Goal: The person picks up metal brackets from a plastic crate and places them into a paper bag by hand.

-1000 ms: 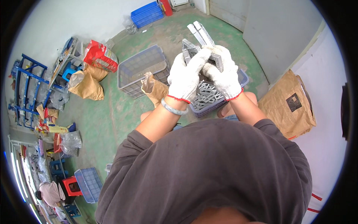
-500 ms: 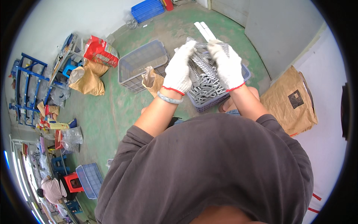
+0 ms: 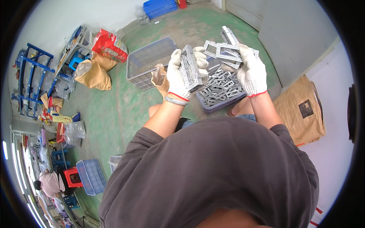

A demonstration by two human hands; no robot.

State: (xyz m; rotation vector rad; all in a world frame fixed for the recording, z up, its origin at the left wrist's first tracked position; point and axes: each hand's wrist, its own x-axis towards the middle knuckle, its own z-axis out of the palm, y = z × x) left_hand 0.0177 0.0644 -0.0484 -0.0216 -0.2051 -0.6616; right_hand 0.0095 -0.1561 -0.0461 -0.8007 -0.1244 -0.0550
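My left hand (image 3: pixel 177 79), in a white knitted glove with a red cuff, is closed around a compact stack of grey rectangular frames (image 3: pixel 190 69). My right hand (image 3: pixel 252 78), gloved the same way, grips several similar frames (image 3: pixel 225 51) that fan out at different angles toward the left. Both hands are above a blue-grey plastic crate (image 3: pixel 223 108). Many small grey frame pieces (image 3: pixel 220 89) lie jumbled inside it. The right fingertips are partly hidden behind the frames.
An open grey crate (image 3: pixel 142 80) stands left of the filled one, with an open brown paper bag (image 3: pixel 160 80) beside it. A large brown sack (image 3: pixel 302 110) is at my right. Farther left are a red sack (image 3: pixel 110 45), an opened paper sack (image 3: pixel 93 74) and a blue rack (image 3: pixel 32 81).
My hands have moved apart. The left one now shows a tight stack tilted upright, while the frames in the right one have spread out. The head view has shifted slightly.
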